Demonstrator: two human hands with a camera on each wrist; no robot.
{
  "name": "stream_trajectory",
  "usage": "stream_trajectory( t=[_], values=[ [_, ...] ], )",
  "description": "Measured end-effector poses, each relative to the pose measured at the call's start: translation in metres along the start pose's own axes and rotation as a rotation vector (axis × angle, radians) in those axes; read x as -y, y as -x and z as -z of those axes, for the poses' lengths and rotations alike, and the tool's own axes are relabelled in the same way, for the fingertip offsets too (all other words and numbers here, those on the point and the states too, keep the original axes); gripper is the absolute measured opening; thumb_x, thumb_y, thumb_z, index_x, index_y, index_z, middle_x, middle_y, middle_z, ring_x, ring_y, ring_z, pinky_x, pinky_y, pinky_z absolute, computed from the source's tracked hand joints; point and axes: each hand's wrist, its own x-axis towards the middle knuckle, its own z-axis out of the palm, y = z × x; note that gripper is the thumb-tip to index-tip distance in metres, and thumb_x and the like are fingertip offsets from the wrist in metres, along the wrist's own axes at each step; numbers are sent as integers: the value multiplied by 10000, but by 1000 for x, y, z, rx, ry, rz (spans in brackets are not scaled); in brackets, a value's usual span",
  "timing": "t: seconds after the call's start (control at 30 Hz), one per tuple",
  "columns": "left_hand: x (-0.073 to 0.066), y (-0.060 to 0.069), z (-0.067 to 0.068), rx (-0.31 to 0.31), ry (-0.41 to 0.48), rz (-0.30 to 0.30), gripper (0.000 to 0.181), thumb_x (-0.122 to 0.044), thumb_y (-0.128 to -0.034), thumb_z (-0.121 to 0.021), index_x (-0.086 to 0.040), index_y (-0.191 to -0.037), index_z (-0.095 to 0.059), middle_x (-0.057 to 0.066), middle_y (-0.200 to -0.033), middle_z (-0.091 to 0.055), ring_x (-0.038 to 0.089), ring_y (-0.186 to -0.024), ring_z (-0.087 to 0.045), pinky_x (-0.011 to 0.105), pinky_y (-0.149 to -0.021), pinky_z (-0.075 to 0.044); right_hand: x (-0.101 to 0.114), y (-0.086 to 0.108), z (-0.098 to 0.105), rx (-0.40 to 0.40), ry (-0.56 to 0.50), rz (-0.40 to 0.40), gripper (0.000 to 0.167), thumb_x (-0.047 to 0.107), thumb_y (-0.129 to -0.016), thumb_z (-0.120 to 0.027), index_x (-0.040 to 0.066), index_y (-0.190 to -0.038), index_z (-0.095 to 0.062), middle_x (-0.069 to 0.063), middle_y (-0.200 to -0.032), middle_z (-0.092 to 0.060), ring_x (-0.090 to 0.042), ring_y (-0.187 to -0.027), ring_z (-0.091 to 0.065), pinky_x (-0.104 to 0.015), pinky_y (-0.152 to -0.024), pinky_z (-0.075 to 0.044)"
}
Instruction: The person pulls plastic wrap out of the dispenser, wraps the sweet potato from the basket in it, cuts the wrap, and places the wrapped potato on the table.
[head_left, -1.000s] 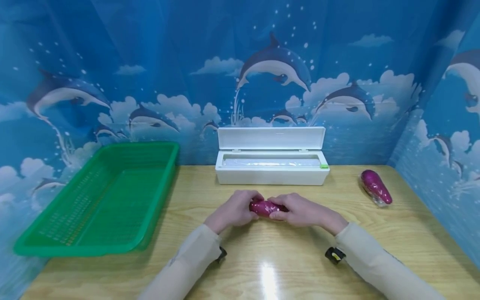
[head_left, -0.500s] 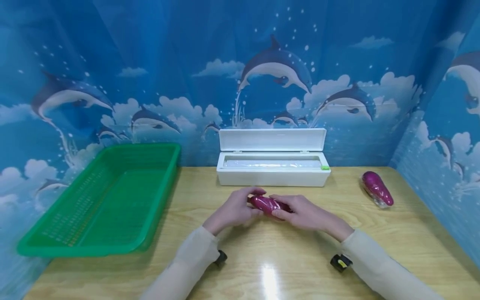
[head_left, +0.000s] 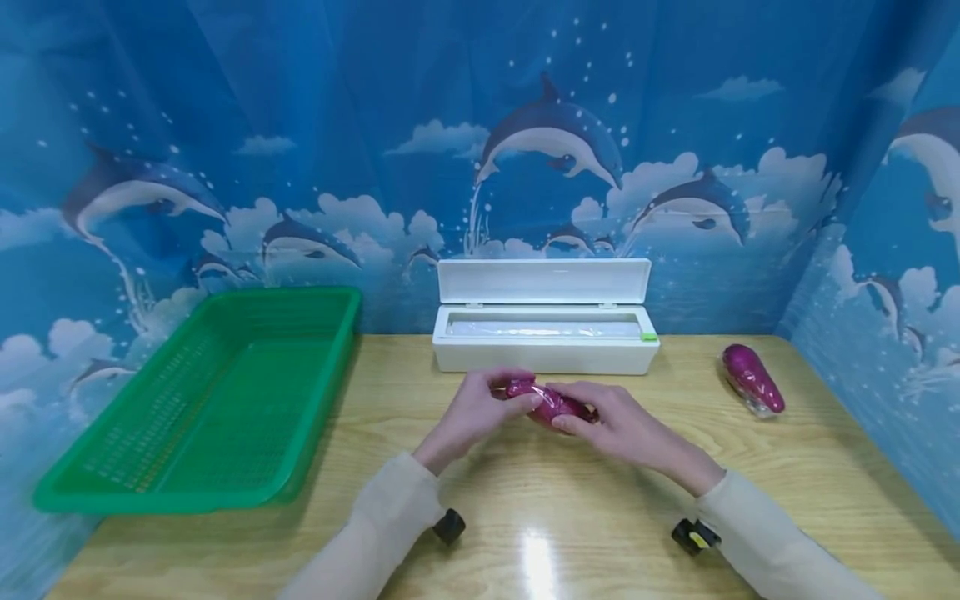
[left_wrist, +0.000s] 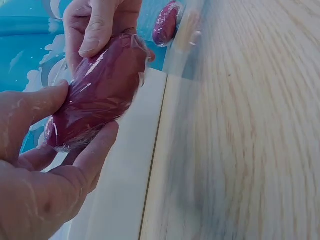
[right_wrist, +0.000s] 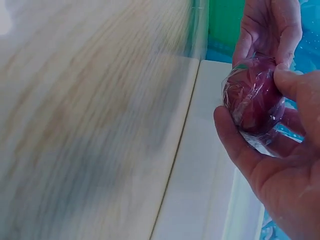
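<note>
Both hands hold a purple eggplant [head_left: 551, 405] wrapped in clear cling film, just in front of the white box. My left hand [head_left: 480, 410] grips its left end between thumb and fingers. The other end is in my right hand [head_left: 611, 419], with the thumb on the near side. In the left wrist view the wrapped eggplant [left_wrist: 102, 90] is tilted, its film smooth on top and bunched at the edge. Film lies crinkled over the eggplant's end [right_wrist: 252, 97] in the right wrist view. A second wrapped eggplant [head_left: 752, 379] lies at the right on the table.
The white cling film box [head_left: 546, 358] stands at the back with its lid raised, a film roll [head_left: 543, 328] inside and a green piece [head_left: 649, 337] at its right end. A green basket [head_left: 281, 467] is at the left. A dolphin-print curtain [head_left: 360, 108] hangs behind the wooden table [head_left: 600, 533].
The hands have turned the eggplant and shifted it slightly right and toward the box. My left thumb now lies across its near side. The second eggplant, basket and box stay in place.
</note>
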Motion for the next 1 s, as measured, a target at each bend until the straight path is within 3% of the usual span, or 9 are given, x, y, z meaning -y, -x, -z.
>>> stream_trajectory(
  t=[0.1, 0.2, 0.27, 0.37, 0.43, 0.5, 0.57, 0.7, 1.0],
  values=[
    [-1, 0, -2, 12, 19, -10, 479, -314, -904, -786, -212, -1351, -650, 49, -1283, -674, 209, -1106, -658, 329, -897, -605, 1, 2, 1, -35, 60, 24, 530, 290, -945, -740, 120, -1425, -596, -114, -1323, -684, -241, -1123, -692, -364, -884, -608],
    [-3, -2, 0, 2, -104, -84, 531, -390, -928, -745, -209, -1407, -603, 47, -1369, -645, 249, -1217, -638, 387, -975, -582, 1, 7, 4, -74, 122, -12, 547, 286, -896, -797, 120, -1388, -623, -113, -1284, -687, -256, -1098, -690, -403, -869, -615],
    [-2, -3, 5, -59, -285, -180, 522, -426, -944, -717, -202, -1401, -603, 41, -1402, -625, 264, -1256, -626, 416, -997, -570, -2, 13, 9, -97, 139, -64, 541, 268, -884, -806, 97, -1365, -628, -137, -1259, -691, -272, -1072, -691, -423, -840, -620],
    [2, -7, 18, -247, -652, -341, 466, -437, -947, -712, -182, -1332, -651, 55, -1373, -641, 273, -1249, -618, 460, -1012, -544, -10, 25, 19, -130, 144, -174, 545, 238, -872, -807, 68, -1348, -605, -168, -1227, -695, -274, -1034, -691, -399, -802, -615],
    [8, -12, 28, -374, -861, -398, 419, -430, -938, -727, -184, -1274, -680, 67, -1332, -651, 288, -1214, -616, 485, -985, -537, -18, 35, 28, -168, 151, -223, 537, 219, -862, -811, 54, -1324, -592, -204, -1213, -698, -294, -1012, -699, -377, -772, -614],
    [12, -17, 35, -458, -1002, -418, 404, -437, -924, -740, -185, -1238, -697, 76, -1303, -663, 296, -1203, -594, 510, -983, -518, -26, 45, 38, -207, 183, -267, 521, 228, -861, -811, 52, -1295, -583, -213, -1166, -705, -279, -961, -693, -321, -725, -586],
    [15, -21, 40, -490, -1073, -407, 400, -447, -921, -739, -191, -1226, -698, 81, -1289, -662, 304, -1190, -583, 528, -982, -511, -35, 54, 47, -254, 224, -301, 516, 242, -852, -818, 39, -1262, -580, -224, -1101, -712, -269, -893, -687, -275, -665, -543],
    [17, -29, 42, -469, -1115, -383, 390, -457, -929, -708, -193, -1215, -685, 85, -1257, -652, 297, -1150, -574, 526, -995, -508, -53, 71, 63, -340, 301, -373, 524, 295, -846, -824, 13, -1212, -579, -263, -1004, -700, -302, -812, -671, -273, -606, -479],
    [15, -38, 37, -433, -1185, -362, 473, -543, -934, -609, -195, -1253, -647, 88, -1183, -614, 294, -1058, -567, 502, -915, -535, -84, 89, 89, -440, 341, -467, 550, 317, -872, -770, -64, -1209, -561, -351, -1058, -663, -409, -807, -653, -304, -573, -445]
  ],
)
